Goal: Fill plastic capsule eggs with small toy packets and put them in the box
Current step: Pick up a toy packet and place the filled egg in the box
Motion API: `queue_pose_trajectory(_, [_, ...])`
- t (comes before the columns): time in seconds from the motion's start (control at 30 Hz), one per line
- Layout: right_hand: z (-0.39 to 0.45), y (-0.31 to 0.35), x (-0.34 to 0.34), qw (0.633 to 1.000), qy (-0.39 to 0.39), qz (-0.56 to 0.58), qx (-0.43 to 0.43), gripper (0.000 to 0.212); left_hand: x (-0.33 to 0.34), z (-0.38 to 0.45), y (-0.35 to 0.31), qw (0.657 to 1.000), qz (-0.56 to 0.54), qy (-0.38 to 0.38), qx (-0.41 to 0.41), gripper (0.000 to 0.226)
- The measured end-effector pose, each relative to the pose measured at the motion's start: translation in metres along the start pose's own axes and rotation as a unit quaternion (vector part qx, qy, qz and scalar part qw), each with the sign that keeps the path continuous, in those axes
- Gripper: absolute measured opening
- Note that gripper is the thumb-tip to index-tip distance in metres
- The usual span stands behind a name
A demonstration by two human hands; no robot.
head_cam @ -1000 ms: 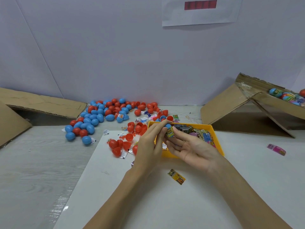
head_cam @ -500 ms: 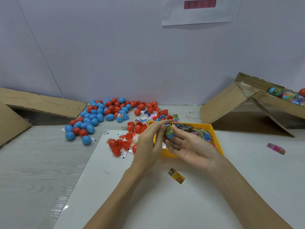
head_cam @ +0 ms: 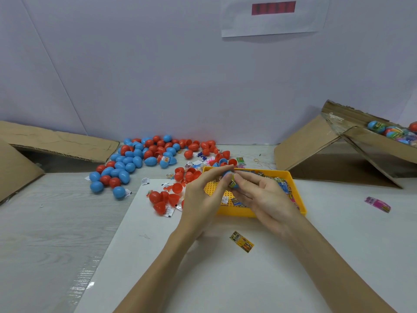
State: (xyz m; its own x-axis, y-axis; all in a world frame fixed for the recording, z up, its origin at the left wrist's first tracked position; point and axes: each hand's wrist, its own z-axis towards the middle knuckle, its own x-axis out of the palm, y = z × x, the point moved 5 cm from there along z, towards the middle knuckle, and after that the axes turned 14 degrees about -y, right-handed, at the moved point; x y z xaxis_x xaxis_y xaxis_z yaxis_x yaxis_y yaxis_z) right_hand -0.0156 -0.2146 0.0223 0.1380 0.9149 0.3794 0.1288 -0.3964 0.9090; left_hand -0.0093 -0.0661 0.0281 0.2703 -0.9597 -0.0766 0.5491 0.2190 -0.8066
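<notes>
above the yellow tray (head_cam: 237, 212), left hand (head_cam: 203, 199) and right hand (head_cam: 264, 199) both pinch a blue capsule half (head_cam: 233, 182) with a packet inside; loose fingers could let it spring out.

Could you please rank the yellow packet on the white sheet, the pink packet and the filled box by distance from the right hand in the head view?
From the right hand:
1. Yellow packet, just below the hand on the white sheet.
2. Pink packet, out to the right on the table.
3. Filled box, far right at the back, with finished eggs inside.
</notes>
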Motion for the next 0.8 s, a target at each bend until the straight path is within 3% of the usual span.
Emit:
queue_pose_trajectory(0.23, [0.0010,-0.0011,0.0042,0.996,0.001,-0.049,-0.079,0.037,-0.0038,0.0010,0.0070,0.995,-0.052,-0.049,-0.076,0.026])
queue_pose_trajectory(0.33, [0.0025,-0.0013,0.0012,0.989,-0.005,-0.082,-0.124,0.024,-0.0029,0.0008,0.0056,0.993,-0.066,-0.041,-0.093,0.024])
queue_pose_trajectory(0.57, [0.0023,0.0073,-0.0013,0.956,-0.029,-0.174,-0.236,0.035,-0.0007,0.0017,0.0053,0.992,-0.047,-0.025,-0.110,0.024])
queue_pose_trajectory(0.67, [0.0046,0.0045,-0.0012,0.966,-0.028,-0.147,-0.212,0.039,-0.0029,0.0035,0.0065,0.994,-0.049,-0.020,-0.099,0.028])
queue_pose_trajectory(0.8, [0.0078,-0.0005,-0.0032,0.976,-0.043,-0.133,-0.164,0.025,-0.0033,0.0054,0.0005,0.999,-0.035,0.013,-0.040,0.035])
